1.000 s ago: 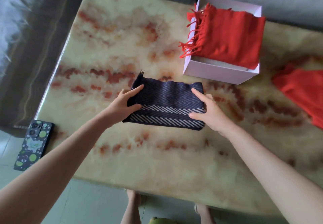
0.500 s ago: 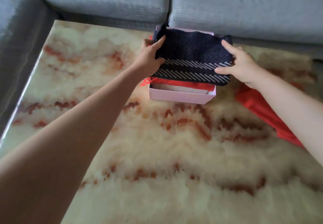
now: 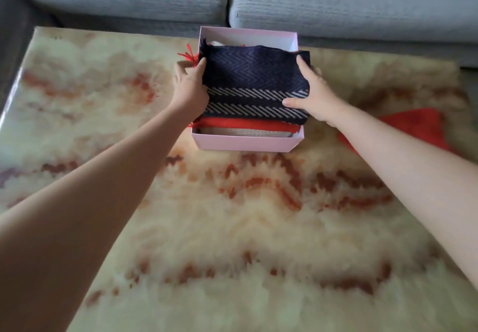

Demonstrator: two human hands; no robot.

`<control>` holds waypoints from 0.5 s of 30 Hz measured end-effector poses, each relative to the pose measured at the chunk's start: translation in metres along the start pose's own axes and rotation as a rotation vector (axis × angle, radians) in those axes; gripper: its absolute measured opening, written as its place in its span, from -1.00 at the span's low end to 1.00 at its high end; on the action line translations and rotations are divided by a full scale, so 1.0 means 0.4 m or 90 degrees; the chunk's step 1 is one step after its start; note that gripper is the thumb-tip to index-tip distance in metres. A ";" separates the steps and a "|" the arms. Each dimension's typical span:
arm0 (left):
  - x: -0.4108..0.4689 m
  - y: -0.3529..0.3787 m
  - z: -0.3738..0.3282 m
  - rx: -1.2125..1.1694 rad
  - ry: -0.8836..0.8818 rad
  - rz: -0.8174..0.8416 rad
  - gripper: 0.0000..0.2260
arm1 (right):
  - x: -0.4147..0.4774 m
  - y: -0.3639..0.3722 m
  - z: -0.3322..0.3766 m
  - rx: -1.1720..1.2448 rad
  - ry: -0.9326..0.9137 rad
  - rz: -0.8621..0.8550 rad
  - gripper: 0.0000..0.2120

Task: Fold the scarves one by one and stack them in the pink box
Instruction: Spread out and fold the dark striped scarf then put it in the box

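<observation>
The folded navy scarf (image 3: 253,78) lies with its long axis left to right across the frame, its white-striped band toward the lower edge. It sits over the box (image 3: 245,144) at upper centre, on top of a red scarf (image 3: 245,124) inside. The left hand (image 3: 190,85) grips its left end and the right hand (image 3: 314,96) its right end, thumbs on top. The box stands on the table (image 3: 232,228). Another red cloth (image 3: 419,124) lies at the right, and a sofa (image 3: 336,0) runs along the top.
</observation>
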State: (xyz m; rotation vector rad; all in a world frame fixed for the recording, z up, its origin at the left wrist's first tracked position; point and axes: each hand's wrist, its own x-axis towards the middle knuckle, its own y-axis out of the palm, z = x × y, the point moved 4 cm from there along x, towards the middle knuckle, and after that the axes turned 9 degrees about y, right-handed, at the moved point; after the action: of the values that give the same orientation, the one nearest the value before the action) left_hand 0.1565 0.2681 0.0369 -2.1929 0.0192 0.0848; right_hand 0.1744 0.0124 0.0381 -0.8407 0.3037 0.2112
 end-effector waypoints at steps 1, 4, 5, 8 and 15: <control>-0.001 -0.004 -0.006 0.047 0.006 0.005 -0.41 | -0.006 -0.003 0.006 -0.031 -0.007 -0.010 -0.06; 0.000 -0.005 -0.041 0.123 0.192 -0.012 -0.42 | -0.021 -0.014 0.032 -0.099 -0.050 -0.036 0.03; 0.003 0.003 -0.051 0.115 0.268 -0.003 -0.44 | -0.021 -0.013 0.040 -0.094 -0.072 -0.027 0.03; 0.008 0.044 -0.031 0.129 0.281 0.111 -0.45 | -0.009 0.014 0.041 -0.131 -0.093 0.029 -0.02; -0.005 0.116 0.036 0.210 0.201 0.164 -0.41 | 0.043 0.074 0.007 -0.286 -0.069 0.093 0.04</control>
State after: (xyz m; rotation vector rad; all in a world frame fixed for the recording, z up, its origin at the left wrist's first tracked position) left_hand 0.1517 0.2526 -0.0087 -1.8447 0.4617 -0.1132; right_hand 0.1823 0.0348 0.0134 -1.2470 0.2176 0.4718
